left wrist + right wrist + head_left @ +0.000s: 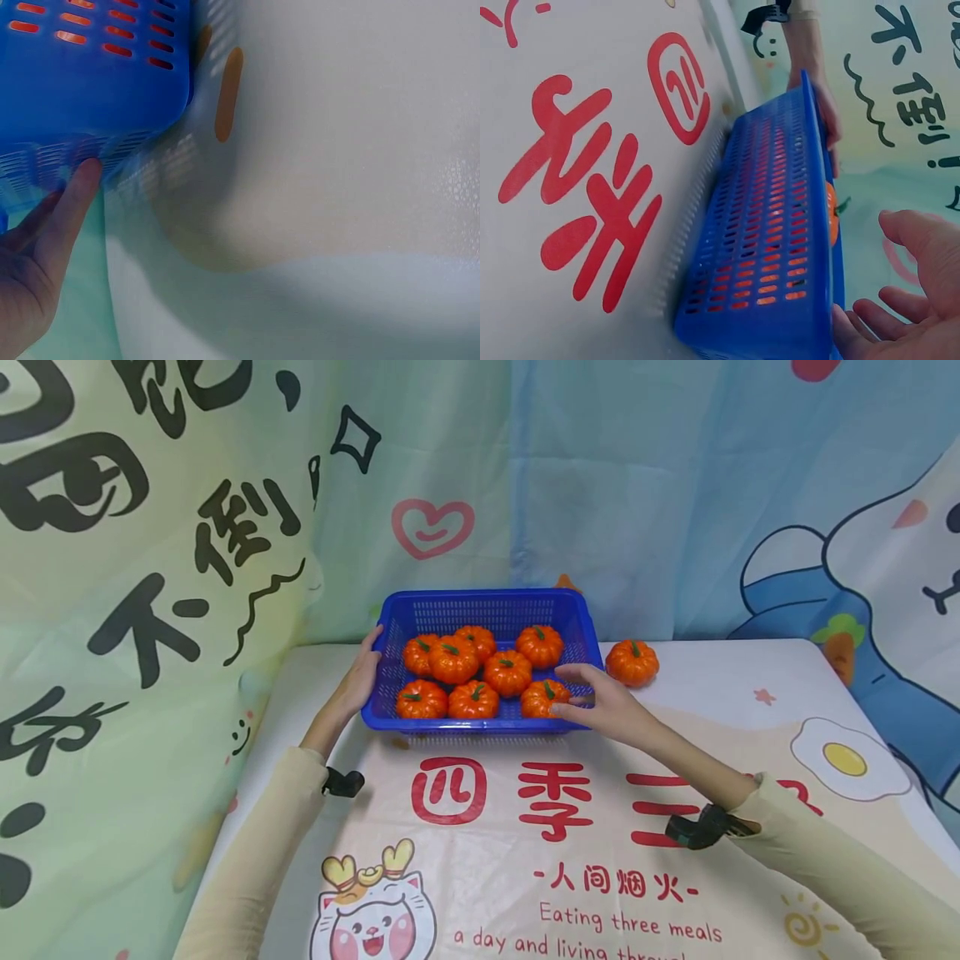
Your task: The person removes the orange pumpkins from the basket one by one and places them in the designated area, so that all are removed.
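A blue slotted basket (480,725) stands on the table with several small orange pumpkins (507,673) inside. My left hand (358,675) holds the basket's left side; its thumb lies against the outer wall in the left wrist view. Over the right front corner hovers my right hand (603,706), thumb and fingers spread apart with nothing between them. Its fingertips are close to the front right pumpkin (542,698). In the right wrist view a pumpkin (832,214) shows above the basket rim (821,225).
Outside the basket, one more pumpkin (632,663) sits on the table to the right. A printed cloth (480,843) covers the table. Behind it hangs a patterned curtain (600,510).
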The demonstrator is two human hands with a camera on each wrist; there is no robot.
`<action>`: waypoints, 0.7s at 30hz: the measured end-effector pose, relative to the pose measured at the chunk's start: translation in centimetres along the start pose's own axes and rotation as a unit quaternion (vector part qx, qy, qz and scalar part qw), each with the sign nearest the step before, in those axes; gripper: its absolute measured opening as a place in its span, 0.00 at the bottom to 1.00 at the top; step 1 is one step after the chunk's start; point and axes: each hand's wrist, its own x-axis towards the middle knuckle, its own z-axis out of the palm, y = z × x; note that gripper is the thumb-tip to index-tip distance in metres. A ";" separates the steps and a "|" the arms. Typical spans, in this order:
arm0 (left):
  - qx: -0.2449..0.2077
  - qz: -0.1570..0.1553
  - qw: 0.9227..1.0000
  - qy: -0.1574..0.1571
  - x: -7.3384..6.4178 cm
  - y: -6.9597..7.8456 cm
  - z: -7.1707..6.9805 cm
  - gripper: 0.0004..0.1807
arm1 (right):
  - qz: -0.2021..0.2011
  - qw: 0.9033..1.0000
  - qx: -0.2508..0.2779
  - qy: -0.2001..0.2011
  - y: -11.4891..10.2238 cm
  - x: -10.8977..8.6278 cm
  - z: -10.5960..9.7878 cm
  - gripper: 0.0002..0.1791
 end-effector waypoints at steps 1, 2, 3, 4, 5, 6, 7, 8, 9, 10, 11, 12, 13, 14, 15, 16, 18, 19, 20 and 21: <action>0.001 0.000 1.000 -0.001 0.0 0.0 0.0 0.31 | -0.001 1.000 0.000 -0.004 0.0 0.1 0.1 0.36; 0.002 0.000 1.000 -0.001 0.0 0.0 0.0 0.31 | -0.001 1.000 -0.003 -0.007 0.0 0.2 0.3 0.36; 0.002 -0.001 1.000 0.000 0.0 0.0 0.0 0.31 | -0.003 1.000 -0.004 -0.010 0.1 0.3 0.4 0.36; 0.002 -0.001 1.000 0.000 0.0 0.0 0.0 0.31 | -0.004 1.000 -0.005 -0.013 0.0 0.5 0.5 0.36; 0.002 -0.002 1.000 0.000 0.0 0.0 0.0 0.31 | -0.006 1.000 -0.004 -0.016 0.0 0.7 0.6 0.36; 0.003 -0.002 1.000 0.000 0.0 0.1 0.0 0.31 | -0.007 1.000 -0.004 -0.019 0.0 0.9 0.7 0.36; 0.003 -0.003 1.000 0.001 0.0 0.1 0.0 0.31 | -0.008 1.000 -0.006 -0.023 -0.1 1.2 0.8 0.36; 0.003 -0.003 1.000 0.002 0.0 0.1 0.0 0.31 | -0.005 1.000 -0.007 -0.026 -0.2 1.5 0.9 0.36; 0.003 -0.003 1.000 0.002 0.0 0.0 0.0 0.31 | -0.003 1.000 -0.007 -0.030 -0.3 1.8 1.0 0.36; 0.004 -0.004 1.000 0.002 0.0 0.0 0.0 0.31 | 0.001 0.999 -0.007 -0.034 -0.4 2.2 1.1 0.36; 0.005 -0.004 1.000 0.001 0.0 0.0 0.0 0.31 | 0.005 0.999 -0.009 -0.038 -0.5 2.6 1.3 0.36; 0.006 -0.004 1.000 0.001 0.0 0.0 0.0 0.31 | 0.009 0.999 -0.013 -0.041 -0.6 3.0 1.4 0.36; 0.006 -0.005 1.000 0.000 -0.1 0.0 0.0 0.31 | 0.013 0.999 -0.016 -0.044 -0.8 3.5 1.5 0.36; 0.007 -0.005 1.000 0.000 -0.1 0.0 0.0 0.31 | 0.017 0.999 -0.019 -0.047 -1.0 4.0 1.7 0.36; 0.007 -0.006 1.000 0.000 -0.1 0.0 0.0 0.31 | 0.018 0.998 -0.022 -0.051 -1.1 4.6 1.8 0.36; 0.007 -0.007 1.000 -0.001 -0.1 0.0 -0.1 0.31 | 0.020 0.998 -0.025 -0.055 -1.4 5.2 1.9 0.36; 0.006 -0.006 1.000 0.000 -0.1 0.1 -0.1 0.31 | 0.026 0.997 -0.031 -0.065 -1.9 6.5 2.2 0.37; 0.005 -0.006 1.000 0.000 -0.1 0.1 -0.1 0.31 | 0.030 0.997 -0.029 -0.072 -2.1 7.2 2.4 0.37; 0.006 -0.005 1.000 0.000 -0.1 0.1 -0.1 0.31 | 0.034 0.996 -0.030 -0.079 -2.4 7.8 2.6 0.38; 0.004 -0.004 1.000 0.001 -0.1 0.2 0.0 0.31 | 0.037 0.995 -0.029 -0.085 -2.7 8.5 2.8 0.38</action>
